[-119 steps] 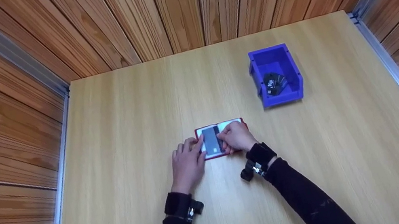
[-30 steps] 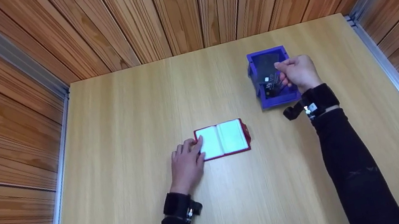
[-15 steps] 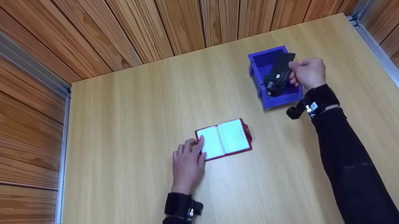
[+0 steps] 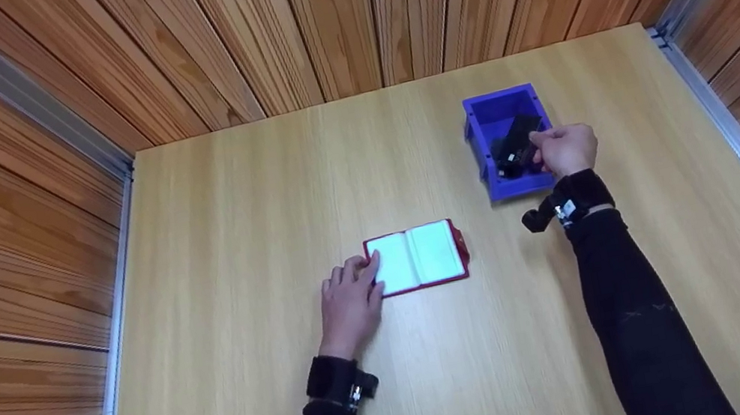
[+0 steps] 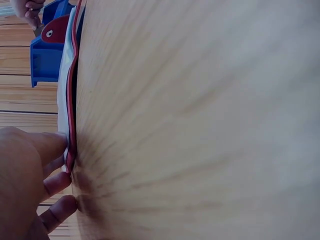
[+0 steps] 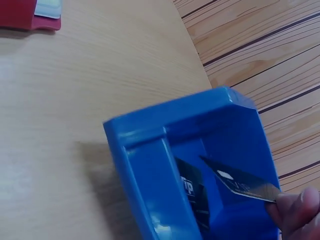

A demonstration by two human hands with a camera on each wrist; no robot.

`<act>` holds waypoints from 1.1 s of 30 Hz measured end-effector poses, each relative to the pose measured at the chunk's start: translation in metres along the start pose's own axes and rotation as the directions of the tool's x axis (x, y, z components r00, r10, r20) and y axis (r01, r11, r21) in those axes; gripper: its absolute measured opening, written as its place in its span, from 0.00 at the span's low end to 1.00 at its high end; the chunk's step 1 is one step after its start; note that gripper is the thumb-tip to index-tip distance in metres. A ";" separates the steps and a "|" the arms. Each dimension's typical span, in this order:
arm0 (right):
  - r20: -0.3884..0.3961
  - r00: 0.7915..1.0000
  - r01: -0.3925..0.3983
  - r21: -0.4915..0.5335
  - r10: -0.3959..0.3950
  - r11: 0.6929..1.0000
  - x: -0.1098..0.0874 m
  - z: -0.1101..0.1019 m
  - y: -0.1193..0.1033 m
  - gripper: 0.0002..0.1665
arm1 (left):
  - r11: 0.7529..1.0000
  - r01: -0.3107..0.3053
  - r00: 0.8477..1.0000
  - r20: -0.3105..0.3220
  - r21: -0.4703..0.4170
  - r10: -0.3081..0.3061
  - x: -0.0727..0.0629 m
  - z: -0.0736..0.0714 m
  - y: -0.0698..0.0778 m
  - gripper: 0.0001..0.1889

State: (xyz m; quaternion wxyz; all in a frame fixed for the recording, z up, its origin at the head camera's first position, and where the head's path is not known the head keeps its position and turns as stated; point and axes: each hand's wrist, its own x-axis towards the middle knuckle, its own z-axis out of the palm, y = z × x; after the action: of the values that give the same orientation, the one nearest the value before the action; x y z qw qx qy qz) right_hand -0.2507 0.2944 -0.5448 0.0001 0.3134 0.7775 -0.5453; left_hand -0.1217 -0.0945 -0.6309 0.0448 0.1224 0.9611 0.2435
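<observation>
In the head view, a red card holder (image 4: 434,254) lies spread open on the table, pale sleeve pages up, its snap tab at the right. My left hand (image 4: 348,310) grips the left edge; the left wrist view shows the thumb (image 5: 52,145) on the page and fingertips at the cover's edge. At the blue-purple bin (image 4: 520,187), my right hand (image 4: 567,148) pinches a dark card (image 6: 240,181) by one end, tilted inside the bin's opening. Beneath it lie other black cards (image 6: 192,187) with "VIP" lettering, partly hidden by the bin wall.
The light wood table (image 4: 248,206) is bounded by plank-patterned walls (image 4: 337,23) at the back and sides, with metal rails (image 4: 111,314) along the side edges. The bin stands behind and right of the card holder.
Four seconds ago both hands were at the holder with a card over it. My right hand has since moved to the bin with a card, now lowered into it. The left hand has stayed.
</observation>
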 end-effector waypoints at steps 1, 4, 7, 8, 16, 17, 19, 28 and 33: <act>-0.003 1.000 -0.007 -0.015 0.007 1.000 0.001 0.002 0.001 0.12 | 1.000 -0.001 1.000 0.000 0.002 0.001 0.000 0.000 0.000 0.28; -0.019 0.999 -0.027 -0.062 0.026 0.998 0.000 0.008 0.004 0.15 | 1.000 0.001 1.000 0.003 0.011 -0.001 0.000 -0.001 0.001 0.28; -0.028 0.999 -0.042 -0.111 0.039 0.993 -0.002 0.013 0.006 0.16 | 1.000 0.005 1.000 0.001 0.017 -0.005 -0.001 -0.001 0.001 0.28; -0.030 0.999 -0.045 -0.126 0.042 0.991 -0.003 0.015 0.006 0.16 | 1.000 0.008 1.000 0.002 0.018 -0.008 -0.001 -0.002 0.001 0.28; -0.041 0.998 -0.052 -0.280 0.042 0.959 -0.010 0.023 0.011 0.19 | 1.000 0.012 1.000 0.011 0.008 -0.012 -0.001 -0.001 0.001 0.29; -0.043 0.998 -0.055 -0.289 0.045 0.956 -0.011 0.023 0.012 0.20 | 1.000 0.013 1.000 0.014 0.008 -0.013 -0.001 -0.001 0.001 0.29; -0.046 0.998 -0.059 -0.304 0.047 0.951 -0.012 0.024 0.015 0.20 | 1.000 0.012 1.000 0.016 0.009 -0.012 0.000 -0.002 0.001 0.29; -0.041 0.998 -0.056 -0.291 0.046 0.955 -0.010 0.026 0.023 0.21 | 1.000 0.011 1.000 0.015 0.002 -0.011 -0.001 -0.002 0.002 0.29; -0.006 0.999 -0.044 -0.274 0.044 0.961 -0.009 0.026 0.025 0.22 | 1.000 0.005 1.000 0.004 0.015 -0.005 -0.001 -0.001 0.002 0.28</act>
State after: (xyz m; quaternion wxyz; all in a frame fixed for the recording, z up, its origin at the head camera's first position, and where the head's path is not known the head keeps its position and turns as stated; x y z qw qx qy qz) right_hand -0.2399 0.2734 -0.5733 0.0557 0.3276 0.8382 -0.4325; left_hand -0.1205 -0.0938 -0.6288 0.0463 0.1208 0.9631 0.2359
